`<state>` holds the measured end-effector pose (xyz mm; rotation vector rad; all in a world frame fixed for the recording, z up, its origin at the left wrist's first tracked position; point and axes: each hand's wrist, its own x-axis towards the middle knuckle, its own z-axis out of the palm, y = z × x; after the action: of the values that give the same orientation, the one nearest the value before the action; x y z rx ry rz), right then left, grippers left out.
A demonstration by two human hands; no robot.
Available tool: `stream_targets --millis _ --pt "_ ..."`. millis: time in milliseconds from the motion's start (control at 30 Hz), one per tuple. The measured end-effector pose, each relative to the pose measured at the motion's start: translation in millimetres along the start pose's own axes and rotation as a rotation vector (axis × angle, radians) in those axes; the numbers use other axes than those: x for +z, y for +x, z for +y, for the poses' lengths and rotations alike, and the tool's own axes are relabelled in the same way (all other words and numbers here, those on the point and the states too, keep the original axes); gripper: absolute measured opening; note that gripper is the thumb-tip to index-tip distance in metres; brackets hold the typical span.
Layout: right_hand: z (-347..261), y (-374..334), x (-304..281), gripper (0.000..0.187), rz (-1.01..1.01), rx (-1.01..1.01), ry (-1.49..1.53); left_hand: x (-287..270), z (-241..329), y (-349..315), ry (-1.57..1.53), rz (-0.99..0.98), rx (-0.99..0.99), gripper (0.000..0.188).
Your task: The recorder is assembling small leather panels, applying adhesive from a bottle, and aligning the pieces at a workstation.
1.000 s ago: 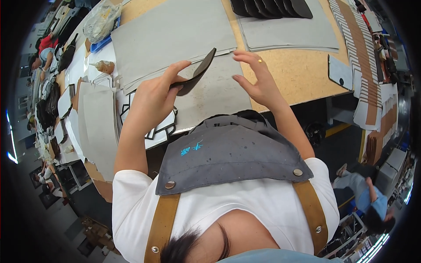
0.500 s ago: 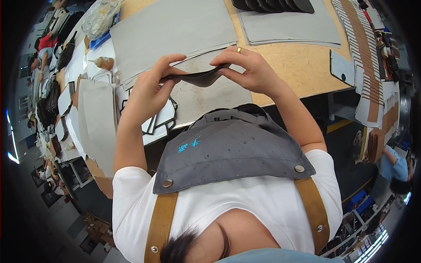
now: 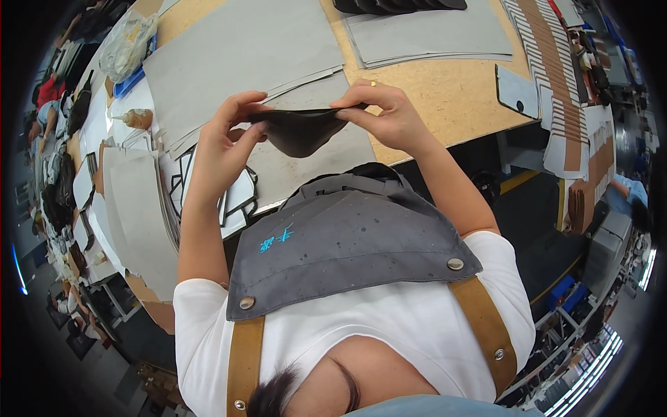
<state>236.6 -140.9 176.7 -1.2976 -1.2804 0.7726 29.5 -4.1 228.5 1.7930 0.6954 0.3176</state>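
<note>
A dark, thin, curved piece that looks like leather [image 3: 300, 133] hangs between my two hands above the work table. My left hand [image 3: 233, 132] pinches its left end between thumb and fingers. At the right end, my right hand [image 3: 385, 115], with a ring on one finger, grips the upper edge the same way. The piece's lower edge bulges down toward me in a rounded shape. Beneath it lie large grey sheets [image 3: 250, 48] spread over the table. Beside my left forearm are several white panels with black edging [image 3: 240, 191].
Stacked dark curved pieces [image 3: 399, 5] lie at the far edge. Left are a bottle of brownish liquid [image 3: 137, 118], a plastic bag [image 3: 128, 48] in a blue tray, and a pile of grey boards [image 3: 139, 208]. Right are a white panel [image 3: 516, 94] and rows of brown-and-white strips [image 3: 556, 83].
The dark piece has been tilted so that more of its broad face shows, its lower edge hanging further down. Both hands keep their hold. The whole view has shifted slightly.
</note>
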Motion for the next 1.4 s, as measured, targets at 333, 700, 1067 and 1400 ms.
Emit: stream_targets --millis 333,700,1067,1400 --pt "20 -22 -5 0.012 0.091 0.132 0.239 16 -20 2 -0.242 -0.003 -0.009 0.023" --pt "25 -22 -4 0.017 0.069 0.036 0.175 22 -25 -5 -0.167 0.082 0.129 0.011" --pt "19 -28 -4 0.019 0.088 -0.058 -0.168 29 -37 -11 0.049 0.110 0.450 0.020" --pt "66 -71 22 0.014 -0.124 -0.310 -0.795 68 -129 -30 0.366 0.231 0.356 0.019"
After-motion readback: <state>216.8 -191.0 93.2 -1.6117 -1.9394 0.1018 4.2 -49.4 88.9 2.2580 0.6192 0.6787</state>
